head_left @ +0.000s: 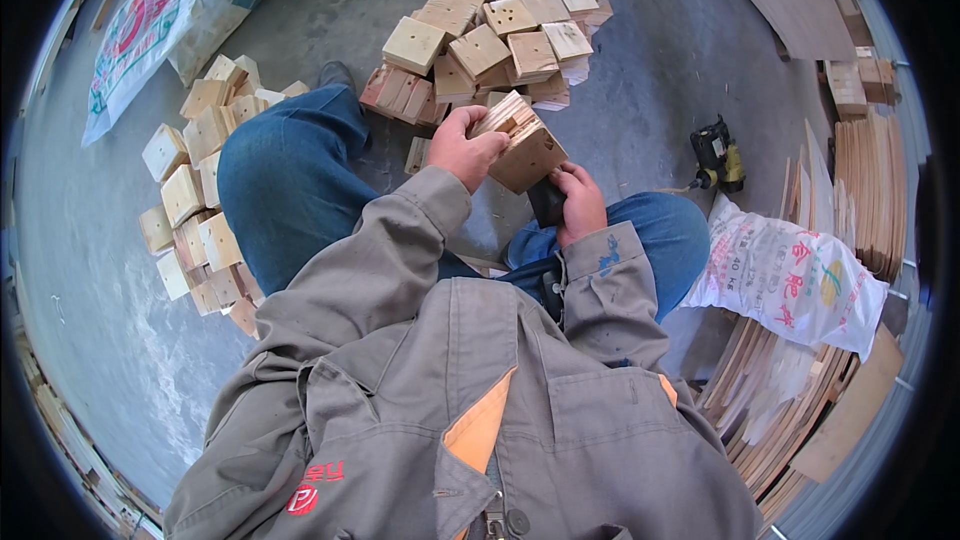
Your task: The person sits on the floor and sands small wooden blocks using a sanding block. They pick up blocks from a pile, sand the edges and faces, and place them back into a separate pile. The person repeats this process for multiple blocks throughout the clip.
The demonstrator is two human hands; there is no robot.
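Observation:
My left hand [462, 152] grips a square block of layered wood [530, 159] by its far left side, fingers closed on its edge. The block is tilted, with its broad face turned toward me. Close below its right corner, my right hand [580, 204] is wrapped around a dark, blunt-ended object [545, 203] whose kind I cannot make out. This dark end sits at the block's lower edge; whether they touch is hard to tell. Just beyond my hands lies a heap of similar wooden blocks [480, 52], several with small holes.
More blocks [184, 195] are piled beside my left knee. A yellow-and-black power tool [718, 156] lies on the concrete floor [110, 270] to the right. A white printed sack [790, 275] covers part of the stacked wood strips [775, 410]. Another sack [145, 35] lies far left.

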